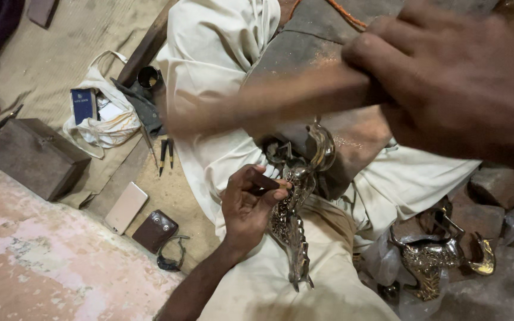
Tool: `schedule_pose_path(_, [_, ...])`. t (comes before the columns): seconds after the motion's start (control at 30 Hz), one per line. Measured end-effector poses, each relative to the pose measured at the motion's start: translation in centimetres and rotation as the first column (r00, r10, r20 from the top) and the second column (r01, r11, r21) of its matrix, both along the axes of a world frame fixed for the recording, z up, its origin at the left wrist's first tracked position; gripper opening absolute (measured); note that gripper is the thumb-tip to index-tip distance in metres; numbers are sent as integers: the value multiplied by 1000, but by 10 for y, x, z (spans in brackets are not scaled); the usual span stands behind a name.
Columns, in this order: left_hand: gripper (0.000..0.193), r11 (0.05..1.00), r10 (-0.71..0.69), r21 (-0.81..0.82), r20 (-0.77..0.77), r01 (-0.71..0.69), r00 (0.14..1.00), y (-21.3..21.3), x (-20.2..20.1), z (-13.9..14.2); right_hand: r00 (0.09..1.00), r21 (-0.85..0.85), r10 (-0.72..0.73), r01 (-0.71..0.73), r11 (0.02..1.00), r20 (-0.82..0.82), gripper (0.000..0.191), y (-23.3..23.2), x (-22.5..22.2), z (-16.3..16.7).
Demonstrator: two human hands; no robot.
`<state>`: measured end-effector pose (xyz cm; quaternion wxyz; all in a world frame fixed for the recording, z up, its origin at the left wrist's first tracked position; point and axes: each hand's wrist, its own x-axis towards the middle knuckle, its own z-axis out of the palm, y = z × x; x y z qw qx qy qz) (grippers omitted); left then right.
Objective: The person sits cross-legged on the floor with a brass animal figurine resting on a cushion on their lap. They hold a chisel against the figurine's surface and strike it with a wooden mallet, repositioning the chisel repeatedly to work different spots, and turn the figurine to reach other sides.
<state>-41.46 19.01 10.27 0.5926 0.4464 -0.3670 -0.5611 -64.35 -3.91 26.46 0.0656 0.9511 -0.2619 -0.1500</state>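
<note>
Far left: small wooden box (35, 156) on the mat, a white cloth bag (105, 119) w/ a blue booklet (82, 105) just right of it. Nearer me, a pale flat phone (126, 206), a brown snap wallet (155, 230) and dark glasses (171, 255) lie close together on the floor. A few thin punches (165, 153) lie beside my white-trousered knee.

Centre: my left hand (247, 205) comes up from the bottom edge, thumb & fingers pinched tight on a short dark chisel (267, 182), its tip against the silver-coloured ornate metal piece (295, 202). That piece rests on my lap, running from near the block down between my legs.

Right & up: my right hand (453, 83) is closed in a fist round a wooden mallet handle (281, 98), blurred, crossing above the piece. Under it sits a dark work block (328, 41).

Far right, low: another shiny embossed metal figure (438, 255) on the ground by some stones (495, 187), well apart from both hands.
</note>
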Motion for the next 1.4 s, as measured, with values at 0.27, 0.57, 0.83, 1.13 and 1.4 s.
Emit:
schedule_pose_path(0.27, [49, 1000, -2, 30, 31, 1, 1000, 0, 15, 10, 951, 166, -209, 249, 954, -227, 34, 8, 16, 15])
schedule_pose_path(0.57, [33, 997, -51, 59, 82, 47, 995, 16, 25, 13, 976, -201, 84, -125, 972, -202, 40, 23, 23, 25])
schedule_pose_path(0.83, [34, 992, -64, 109, 47, 59, 997, 39, 17, 17, 996, -160, 52, -63, 985, -69, 44, 47, 2, 22])
schedule_pose_path(1.13, [41, 997, -76, 35, 36, 75, 996, 59, -6, 11, 1000, -34, 1, -2, 999, -29, 51, 71, -18, 22])
schedule_pose_path(1.4, [46, 996, -85, 20, 31, 85, 996, 75, -39, 9, 987, 28, -132, 135, 990, -87, 41, 93, -42, 26])
